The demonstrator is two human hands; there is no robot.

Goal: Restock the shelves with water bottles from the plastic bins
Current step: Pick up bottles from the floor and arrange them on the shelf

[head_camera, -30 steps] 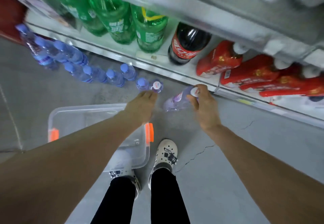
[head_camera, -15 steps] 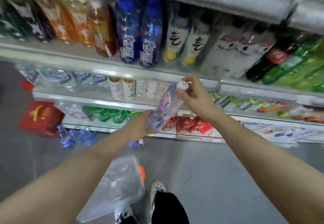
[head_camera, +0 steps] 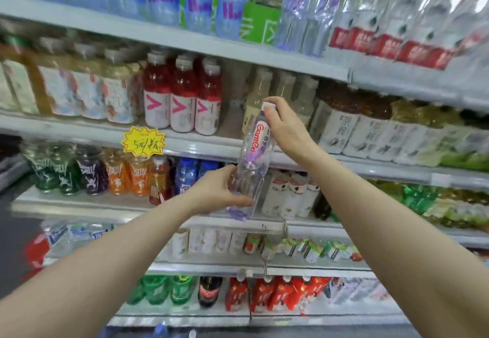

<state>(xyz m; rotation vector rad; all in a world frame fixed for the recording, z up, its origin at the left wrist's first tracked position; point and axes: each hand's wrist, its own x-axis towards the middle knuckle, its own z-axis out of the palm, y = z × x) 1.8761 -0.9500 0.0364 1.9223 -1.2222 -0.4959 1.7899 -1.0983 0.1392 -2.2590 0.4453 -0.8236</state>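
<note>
I hold one clear water bottle [head_camera: 252,163] with a white and purple label and a white cap, nearly upright, in front of the middle shelves. My left hand [head_camera: 214,192] grips its lower body from the left. My right hand [head_camera: 284,128] pinches the neck just under the cap. The top shelf [head_camera: 169,37] carries rows of tall clear water bottles [head_camera: 201,1]. The plastic bin is out of view.
Shelves of drinks fill the view: red bottles [head_camera: 182,97] and a yellow price star [head_camera: 143,142] at left, pale cartons [head_camera: 354,131] at right, green and red bottles on the low shelves. Blue caps [head_camera: 161,331] show at the bottom edge.
The bottle has come up from near the floor to mid-shelf height and now stands almost upright. My left hand has taken hold of its base. The view has swung up from the bin to the shelves.
</note>
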